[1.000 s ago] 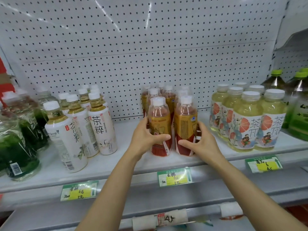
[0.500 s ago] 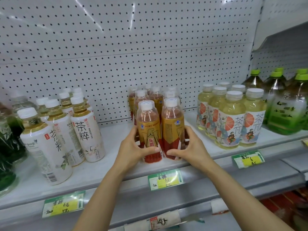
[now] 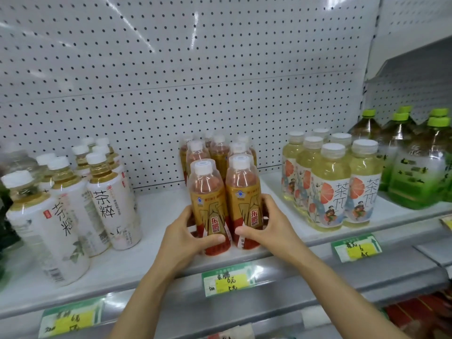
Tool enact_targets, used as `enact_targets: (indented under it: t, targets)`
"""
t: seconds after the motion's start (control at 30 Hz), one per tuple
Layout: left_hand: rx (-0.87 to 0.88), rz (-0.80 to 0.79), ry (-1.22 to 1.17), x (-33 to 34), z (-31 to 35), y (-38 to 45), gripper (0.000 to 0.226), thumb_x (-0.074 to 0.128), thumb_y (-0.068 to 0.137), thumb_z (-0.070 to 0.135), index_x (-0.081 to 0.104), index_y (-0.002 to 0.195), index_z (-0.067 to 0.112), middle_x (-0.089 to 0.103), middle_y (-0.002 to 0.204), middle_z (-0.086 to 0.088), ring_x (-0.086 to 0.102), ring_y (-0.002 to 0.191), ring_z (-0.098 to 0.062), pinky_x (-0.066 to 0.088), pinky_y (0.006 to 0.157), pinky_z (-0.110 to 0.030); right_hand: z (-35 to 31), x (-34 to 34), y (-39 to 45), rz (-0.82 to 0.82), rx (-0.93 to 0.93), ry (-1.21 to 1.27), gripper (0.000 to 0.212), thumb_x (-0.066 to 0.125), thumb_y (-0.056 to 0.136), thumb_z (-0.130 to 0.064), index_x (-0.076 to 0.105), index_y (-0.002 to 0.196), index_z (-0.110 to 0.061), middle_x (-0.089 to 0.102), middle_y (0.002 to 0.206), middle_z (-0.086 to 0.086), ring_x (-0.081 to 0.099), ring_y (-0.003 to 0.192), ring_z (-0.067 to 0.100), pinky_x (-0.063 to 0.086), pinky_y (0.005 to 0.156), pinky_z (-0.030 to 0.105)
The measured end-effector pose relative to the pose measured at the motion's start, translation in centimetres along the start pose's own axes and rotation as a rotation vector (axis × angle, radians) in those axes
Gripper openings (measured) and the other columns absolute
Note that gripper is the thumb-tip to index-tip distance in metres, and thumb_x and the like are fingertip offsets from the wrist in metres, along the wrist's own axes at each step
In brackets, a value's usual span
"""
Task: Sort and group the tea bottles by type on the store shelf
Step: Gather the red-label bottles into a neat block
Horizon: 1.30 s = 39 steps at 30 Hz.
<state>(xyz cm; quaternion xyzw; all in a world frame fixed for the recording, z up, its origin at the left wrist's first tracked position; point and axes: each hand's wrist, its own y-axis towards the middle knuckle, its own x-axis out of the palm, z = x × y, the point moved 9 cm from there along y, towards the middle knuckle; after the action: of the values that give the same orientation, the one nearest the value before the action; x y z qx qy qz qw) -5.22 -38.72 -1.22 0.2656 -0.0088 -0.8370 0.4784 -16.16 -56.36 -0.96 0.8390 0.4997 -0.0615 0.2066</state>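
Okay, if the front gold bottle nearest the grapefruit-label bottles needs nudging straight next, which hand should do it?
Right. The right hand already grips that front gold bottle; the left hand holds its neighbour.

Shelf (image 3: 156,255), access: bare lanes either side of the gold-labelled bottle cluster (image 3: 220,182). Left lane bounded by white-labelled bottles (image 3: 107,199); right lane by orange-print bottles (image 3: 327,189), with green-capped bottles (image 3: 415,167) beyond. Pegboard back wall (image 3: 195,81) closes the rear. Ample overhead room above all caps. Front edge open.
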Motion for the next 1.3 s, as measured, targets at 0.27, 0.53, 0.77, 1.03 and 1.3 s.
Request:
enact_targets:
  t: [0.27,0.53,0.77,1.03,1.3]
  targets:
    - [-0.006,-0.079,-0.049,-1.8,2.9,-0.6,0.050,0.071,0.071,0.048,0.056,0.118,0.045,0.069,0.106,0.032,0.066,0.100,0.009,0.055,0.080,-0.012,-1.6,-1.8,0.4,-0.061,-0.089,0.091,0.076,0.072,0.070,-0.066,0.047,0.134,-0.033,0.062,0.122,-0.017,0.060,0.111,-0.001,0.054,0.091,0.028]
    - [0.061,0.154,0.040,-6.0,7.2,11.9,0.061,0.060,0.096,0.043,0.041,0.150,0.020,0.050,0.148,-0.001,0.050,0.129,-0.014,0.044,0.107,-0.037,-7.6,-5.4,10.0,0.127,-0.251,0.029,0.042,0.061,0.094,-0.037,0.056,0.133,-0.023,0.063,0.123,-0.007,0.058,0.114,0.005,0.048,0.101,0.028]
    - [0.016,0.095,0.040,-4.8,7.1,15.8,0.045,0.061,0.099,0.030,0.053,0.142,0.019,0.059,0.136,-0.006,0.058,0.119,-0.017,0.052,0.083,-0.023,-7.9,-4.2,13.9,-0.031,-0.196,-0.068,0.042,0.076,0.084,-0.034,0.066,0.124,-0.026,0.068,0.122,-0.005,0.062,0.114,0.012,0.050,0.103,0.042]
    - [0.056,0.055,0.054,-5.0,9.0,12.1,0.028,0.080,0.083,0.031,0.072,0.110,0.029,0.075,0.105,0.010,0.071,0.094,-0.003,0.056,0.081,-0.021,-7.9,-4.6,13.5,-0.145,-0.140,0.066,0.033,0.078,0.082,-0.023,0.071,0.114,-0.024,0.073,0.112,-0.002,0.068,0.105,0.010,0.052,0.095,0.029]
    - [0.041,0.019,0.068,-5.9,9.8,9.7,0.033,0.085,0.074,0.032,0.072,0.104,0.027,0.078,0.095,0.011,0.073,0.088,-0.008,0.054,0.073,-0.026,-9.2,-3.3,12.9,-0.345,-0.176,0.127,0.032,0.071,0.087,-0.011,0.069,0.120,-0.011,0.076,0.108,0.000,0.070,0.103,0.013,0.055,0.085,0.022]
